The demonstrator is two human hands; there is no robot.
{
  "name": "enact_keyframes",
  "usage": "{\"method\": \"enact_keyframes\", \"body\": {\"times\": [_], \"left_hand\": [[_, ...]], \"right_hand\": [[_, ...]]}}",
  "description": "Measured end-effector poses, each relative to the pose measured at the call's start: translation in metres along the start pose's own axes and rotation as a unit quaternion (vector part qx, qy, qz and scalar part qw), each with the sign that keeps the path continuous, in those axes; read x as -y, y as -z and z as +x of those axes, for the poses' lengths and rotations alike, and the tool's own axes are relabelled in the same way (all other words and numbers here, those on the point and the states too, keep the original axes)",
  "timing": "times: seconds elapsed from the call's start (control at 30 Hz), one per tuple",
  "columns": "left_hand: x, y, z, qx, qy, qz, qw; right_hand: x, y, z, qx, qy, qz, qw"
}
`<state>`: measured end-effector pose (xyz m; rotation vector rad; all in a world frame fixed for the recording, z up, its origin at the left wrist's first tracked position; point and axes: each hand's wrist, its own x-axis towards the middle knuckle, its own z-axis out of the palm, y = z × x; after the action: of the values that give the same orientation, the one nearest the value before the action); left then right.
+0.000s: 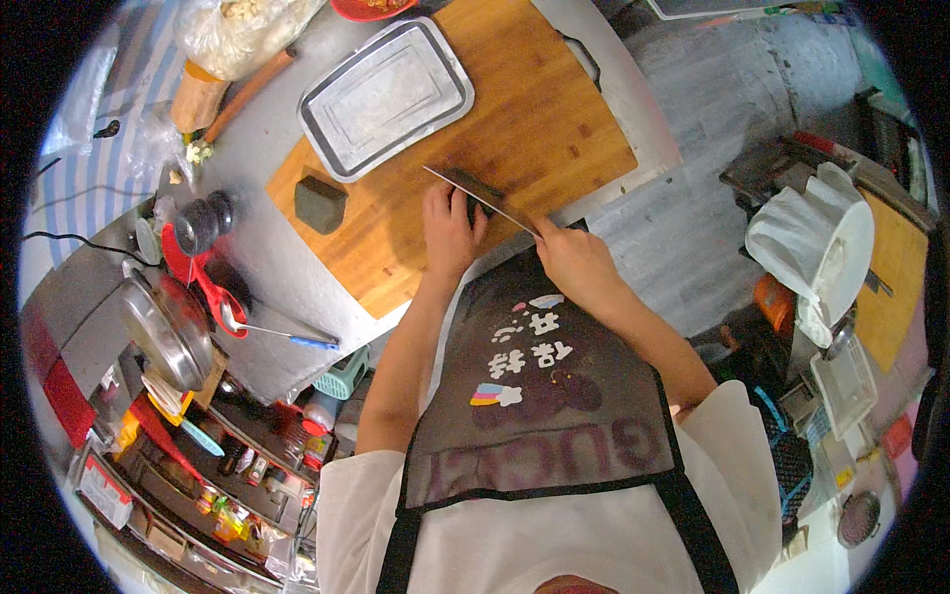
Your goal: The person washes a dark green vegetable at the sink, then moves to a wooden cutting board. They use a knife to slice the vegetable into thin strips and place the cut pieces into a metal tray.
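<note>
My right hand [575,256] is closed around the handle of a broad knife [486,200], whose blade crosses the near edge of a wooden cutting board [549,141]. Beside the blade, my left hand [451,230] rests on the board with its fingers bent around a small dark item [477,211], partly hidden by the fingers and knife. To the left on the board lies a dark grey-green block [320,204], possibly a sharpening stone. An empty rectangular metal tray [390,96] sits on the board's far left part.
Left of the board are a metal table [252,178], a wooden rolling pin [249,93], a plastic bag of pale food [241,33], a red ladle [215,293] and a steel pot lid [167,330]. A red bowl [371,7] stands beyond the tray. Shelves with packages are lower left.
</note>
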<state>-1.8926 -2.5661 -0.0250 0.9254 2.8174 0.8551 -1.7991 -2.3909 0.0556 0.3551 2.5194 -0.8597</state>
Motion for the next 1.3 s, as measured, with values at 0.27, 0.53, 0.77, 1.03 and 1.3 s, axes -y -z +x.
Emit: {"method": "enact_keyframes", "body": {"times": [0.27, 0.53, 0.77, 1.03, 1.3], "left_hand": [[0.001, -0.003, -0.001, 0.003, 0.008, -0.005, 1.0], [-0.003, -0.001, 0.0, -0.009, 0.006, -0.006, 1.0], [0.0, -0.004, -0.004, -0.02, 0.007, -0.012, 1.0], [0.004, -0.005, -0.011, -0.029, 0.008, -0.021, 0.999], [0.003, -0.003, -0.009, -0.029, 0.007, -0.018, 0.999]], "right_hand": [[-0.003, 0.0, 0.005, 0.01, 0.01, -0.014, 1.0], [-0.01, -0.008, 0.011, 0.009, 0.004, -0.005, 1.0], [-0.024, -0.018, 0.019, 0.024, -0.011, 0.006, 1.0], [-0.008, 0.012, 0.012, -0.019, 0.015, 0.055, 0.998], [0.007, 0.0, -0.006, -0.023, 0.033, -0.025, 0.999]]}}
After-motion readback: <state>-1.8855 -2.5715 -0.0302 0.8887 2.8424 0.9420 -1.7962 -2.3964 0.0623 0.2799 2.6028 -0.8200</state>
